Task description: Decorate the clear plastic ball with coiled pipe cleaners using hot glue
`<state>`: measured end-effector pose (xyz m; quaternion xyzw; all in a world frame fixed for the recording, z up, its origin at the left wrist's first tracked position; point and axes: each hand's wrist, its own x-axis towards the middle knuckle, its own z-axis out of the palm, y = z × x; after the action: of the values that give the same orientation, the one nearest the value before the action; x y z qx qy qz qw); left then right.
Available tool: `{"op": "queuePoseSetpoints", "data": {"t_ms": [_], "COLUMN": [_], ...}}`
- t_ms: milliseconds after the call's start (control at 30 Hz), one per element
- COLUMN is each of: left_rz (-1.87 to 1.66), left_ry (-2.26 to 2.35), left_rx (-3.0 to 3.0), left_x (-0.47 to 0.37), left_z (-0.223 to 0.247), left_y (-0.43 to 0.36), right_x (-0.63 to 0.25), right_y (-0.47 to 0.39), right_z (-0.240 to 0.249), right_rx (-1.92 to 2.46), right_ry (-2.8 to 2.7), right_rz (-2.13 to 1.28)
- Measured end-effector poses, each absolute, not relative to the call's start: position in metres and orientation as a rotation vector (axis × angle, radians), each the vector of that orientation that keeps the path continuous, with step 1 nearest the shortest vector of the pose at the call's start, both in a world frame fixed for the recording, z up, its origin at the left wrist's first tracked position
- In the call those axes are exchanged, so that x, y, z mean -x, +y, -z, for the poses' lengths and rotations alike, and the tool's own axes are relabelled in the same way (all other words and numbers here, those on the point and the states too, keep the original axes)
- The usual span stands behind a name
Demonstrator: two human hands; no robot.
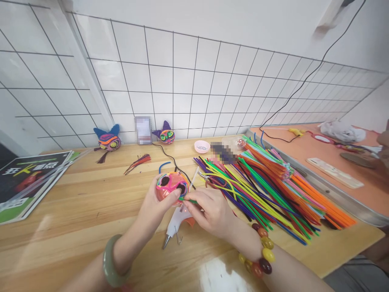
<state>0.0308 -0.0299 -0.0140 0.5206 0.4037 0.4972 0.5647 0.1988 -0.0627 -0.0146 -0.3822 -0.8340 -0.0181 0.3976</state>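
My left hand (162, 198) is closed around a round pinkish ball (164, 195) decorated with coloured pipe cleaners and two dark round patches, its thumb pressing on the front. At the ball's right edge, my right hand (209, 209) pinches a green pipe cleaner (190, 200), whose one end lies against the ball. Below the hands a white hot glue gun (176, 221) rests on its wire stand, nozzle toward me, with a clear glue stick (194, 177) poking out at the back.
Many loose pipe cleaners (252, 190) spread to the right. Behind stand two finished-looking eared balls (109, 140), a pink bowl (202, 146) and a blurred card (143, 130). Thin strands (138, 163) and magazines (33, 178) lie left. An orange table (328, 162) adjoins at right.
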Motion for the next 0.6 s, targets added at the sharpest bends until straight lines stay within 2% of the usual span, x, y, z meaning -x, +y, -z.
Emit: {"op": "queuePoseSetpoints", "data": {"t_ms": [233,600], "left_rz": [-1.002,-0.972], "left_ry": [0.79,0.717], "left_rx": [-0.973,-0.948], "left_x": [-0.0225,-0.0237], "left_z": [0.0172,0.0186], "left_y": [-0.0267,-0.0253], "right_x": [-0.2012,-0.2044], "right_y": [-0.063,-0.0605], "right_z": [0.0104,0.0129], "right_rx": [0.947,0.957], "right_ry": [-2.12,-2.148], "right_rz": [0.0,-0.002]}}
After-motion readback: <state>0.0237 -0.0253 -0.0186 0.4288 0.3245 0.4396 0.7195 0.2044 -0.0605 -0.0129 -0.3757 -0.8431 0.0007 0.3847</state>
